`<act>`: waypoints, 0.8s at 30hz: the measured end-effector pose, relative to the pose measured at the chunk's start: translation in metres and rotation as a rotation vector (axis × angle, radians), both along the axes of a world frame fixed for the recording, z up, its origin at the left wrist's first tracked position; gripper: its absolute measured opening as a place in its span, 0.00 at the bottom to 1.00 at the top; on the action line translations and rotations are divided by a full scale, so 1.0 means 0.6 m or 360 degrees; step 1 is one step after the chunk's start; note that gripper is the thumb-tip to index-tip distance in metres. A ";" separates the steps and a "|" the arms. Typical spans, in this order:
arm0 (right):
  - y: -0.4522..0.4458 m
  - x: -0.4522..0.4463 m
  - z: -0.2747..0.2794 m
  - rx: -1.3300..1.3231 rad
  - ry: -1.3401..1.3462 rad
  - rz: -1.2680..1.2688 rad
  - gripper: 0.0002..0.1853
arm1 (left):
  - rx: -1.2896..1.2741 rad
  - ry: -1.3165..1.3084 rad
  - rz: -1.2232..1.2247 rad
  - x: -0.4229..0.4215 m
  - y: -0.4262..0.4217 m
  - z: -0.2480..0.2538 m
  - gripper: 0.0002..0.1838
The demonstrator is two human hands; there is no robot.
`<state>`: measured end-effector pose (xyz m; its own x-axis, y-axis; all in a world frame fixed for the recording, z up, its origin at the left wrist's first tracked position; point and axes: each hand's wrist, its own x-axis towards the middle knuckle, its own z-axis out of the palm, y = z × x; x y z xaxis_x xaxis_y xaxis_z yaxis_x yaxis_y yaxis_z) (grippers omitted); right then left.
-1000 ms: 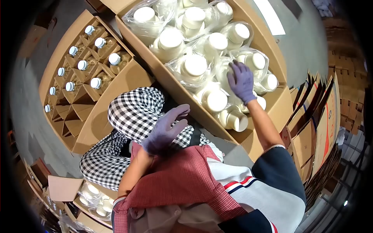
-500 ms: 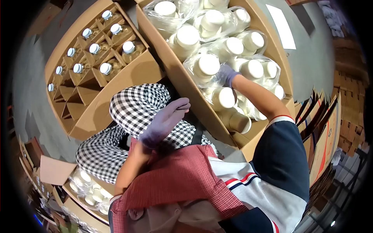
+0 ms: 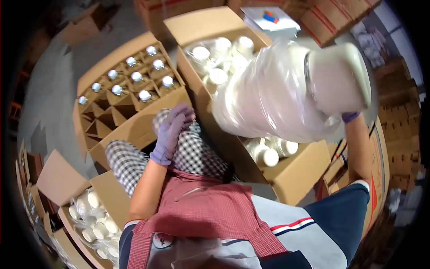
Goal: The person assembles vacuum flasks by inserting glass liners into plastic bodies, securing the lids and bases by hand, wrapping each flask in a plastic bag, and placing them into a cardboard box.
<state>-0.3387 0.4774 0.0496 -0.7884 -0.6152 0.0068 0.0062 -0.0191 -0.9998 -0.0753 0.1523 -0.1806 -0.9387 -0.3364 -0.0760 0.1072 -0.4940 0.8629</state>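
A large white bottle (image 3: 277,92) in clear plastic wrap is raised close to the camera, above the long carton (image 3: 237,161) of wrapped white bottles. My right hand (image 3: 350,117), in a purple glove, is mostly hidden behind its capped end and grips it. Over my knee, my left hand (image 3: 171,134) is gloved too, fingers stretched out, holding nothing. Beside it stands a divided carton (image 3: 130,130) with several clear bottles (image 3: 144,95) under pale caps; some compartments near its lower left hold no bottle.
Another open carton (image 3: 107,193) of wrapped white bottles (image 3: 101,230) lies at the lower left. Flattened cardboard (image 3: 378,166) leans at the right. More boxes (image 3: 327,20) and a white stack (image 3: 271,20) with a blue and red item are at the back.
My right hand has come up out of the long carton with a wrapped white bottle. My left hand has shifted slightly left, still open. The view now reaches farther back.
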 end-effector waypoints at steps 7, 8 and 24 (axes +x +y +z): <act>-0.318 0.161 -0.229 0.0035 0.0522 0.0305 0.18 | -0.0160 0.0113 0.0375 0.026 -0.337 0.147 0.25; -0.358 0.189 -0.272 0.0155 0.0714 0.0406 0.18 | -0.0296 0.0186 0.0433 0.052 -0.387 0.163 0.22; -0.646 0.275 -0.064 -0.0499 0.0954 0.1320 0.16 | -0.2112 -0.0152 0.1207 0.232 -0.345 0.372 0.18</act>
<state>-0.1736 0.0898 0.0113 0.0595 -0.8609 0.5052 -0.3555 -0.4912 -0.7952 0.0636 -0.0546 0.0423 -0.5289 -0.5914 0.6087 -0.1093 0.7587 0.6422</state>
